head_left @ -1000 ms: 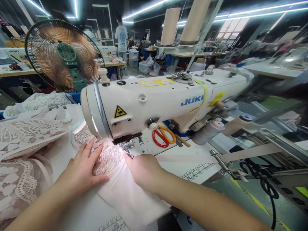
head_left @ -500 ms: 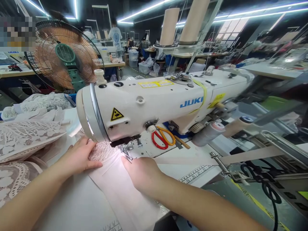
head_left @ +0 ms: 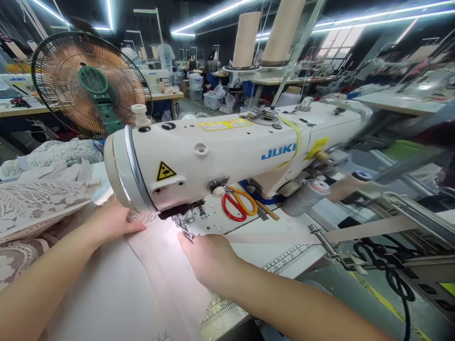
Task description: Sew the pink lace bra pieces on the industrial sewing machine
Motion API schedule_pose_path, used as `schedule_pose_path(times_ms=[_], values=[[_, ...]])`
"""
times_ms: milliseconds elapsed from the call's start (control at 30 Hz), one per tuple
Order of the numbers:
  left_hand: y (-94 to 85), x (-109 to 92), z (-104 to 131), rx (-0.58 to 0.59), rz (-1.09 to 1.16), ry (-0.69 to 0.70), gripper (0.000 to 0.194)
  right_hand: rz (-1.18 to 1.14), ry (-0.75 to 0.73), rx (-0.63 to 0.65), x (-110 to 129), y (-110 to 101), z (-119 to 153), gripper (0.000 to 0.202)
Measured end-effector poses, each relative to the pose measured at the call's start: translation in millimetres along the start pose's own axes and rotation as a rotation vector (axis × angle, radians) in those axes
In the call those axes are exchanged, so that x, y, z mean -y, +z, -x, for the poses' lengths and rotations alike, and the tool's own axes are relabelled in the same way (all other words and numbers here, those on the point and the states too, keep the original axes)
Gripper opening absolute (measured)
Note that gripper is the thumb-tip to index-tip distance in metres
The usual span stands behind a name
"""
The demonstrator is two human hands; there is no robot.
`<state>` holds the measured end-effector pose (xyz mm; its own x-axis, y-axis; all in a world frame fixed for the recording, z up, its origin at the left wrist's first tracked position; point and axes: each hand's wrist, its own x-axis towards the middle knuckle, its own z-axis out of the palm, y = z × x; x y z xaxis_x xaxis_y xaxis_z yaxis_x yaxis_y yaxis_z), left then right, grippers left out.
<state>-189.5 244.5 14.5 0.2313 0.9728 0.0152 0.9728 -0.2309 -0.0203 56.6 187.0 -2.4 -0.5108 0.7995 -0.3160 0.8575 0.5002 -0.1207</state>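
Note:
My left hand (head_left: pixel 111 221) lies spread on the pale pink fabric (head_left: pixel 165 277), thumb stretched out and fingertips partly hidden behind the machine's end. A lace patch (head_left: pixel 145 217) of that piece shows past the thumb. My right hand (head_left: pixel 209 259) is closed at the fabric's edge, right before the presser foot (head_left: pixel 183 225) of the white sewing machine (head_left: pixel 188 163); its curled fingers are mostly hidden. A pale elastic band (head_left: pixel 270 238) runs in from the right and passes behind this hand toward the foot.
Scissors with red and orange handles (head_left: pixel 233 208) lie on the machine bed beside thread cones (head_left: pixel 308 196). Lace pieces (head_left: pixel 39 203) are heaped at left. A ruler strip (head_left: pixel 289 255) is on the tabletop. A large fan (head_left: pixel 93 80) stands behind; a metal band guide (head_left: pixel 325 241) is at right.
The fabric has slid away from me past the foot, showing less lace and more of the ruler at the front. My left hand has moved left with it; my right hand stays by the foot.

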Motion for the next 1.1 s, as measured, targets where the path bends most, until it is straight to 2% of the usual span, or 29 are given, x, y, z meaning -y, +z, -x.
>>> schedule_pose_path(times_ms=[100,167,200,233,300,367,433,500,667,800,967,1100], values=[[3.0,-16,17,-0.074,-0.137,0.018,0.038,-0.031,-0.021,0.026,-5,-4,11,0.068],[11.2,-40,38,-0.247,-0.138,0.114,0.038,-0.054,-0.093,0.016,-14,-4,24,0.061],[16.9,-54,50,-0.348,-0.1,0.19,0.037,-0.055,-0.148,-0.004,-19,-2,31,0.055],[23.0,-69,63,-0.44,-0.054,0.328,0.035,-0.052,-0.209,-0.028,-25,2,39,0.048],[34.2,-97,86,-0.509,0.046,0.489,0.031,-0.033,-0.311,-0.084,-37,9,52,0.038],[42.4,-117,102,-0.407,0.092,0.591,0.029,-0.019,-0.368,-0.112,-46,17,62,0.035],[49.0,-125,110,-0.309,0.098,0.614,0.029,-0.007,-0.379,-0.119,-51,22,66,0.035],[56.4,-124,111,-0.289,0.087,0.591,0.027,0.006,-0.379,-0.129,-52,25,67,0.035],[70.6,-106,105,-0.28,0.058,0.597,0.029,0.032,-0.383,-0.166,-47,26,59,0.031],[64.3,-96,99,-0.282,0.058,0.623,0.032,0.039,-0.412,-0.224,-45,25,49,0.021],[49.4,-89,93,-0.278,0.048,0.633,0.032,0.044,-0.417,-0.262,-44,22,36,0.021],[45.4,-83,87,-0.26,0.021,0.653,0.036,0.082,-0.402,-0.239,-43,16,29,0.02]])
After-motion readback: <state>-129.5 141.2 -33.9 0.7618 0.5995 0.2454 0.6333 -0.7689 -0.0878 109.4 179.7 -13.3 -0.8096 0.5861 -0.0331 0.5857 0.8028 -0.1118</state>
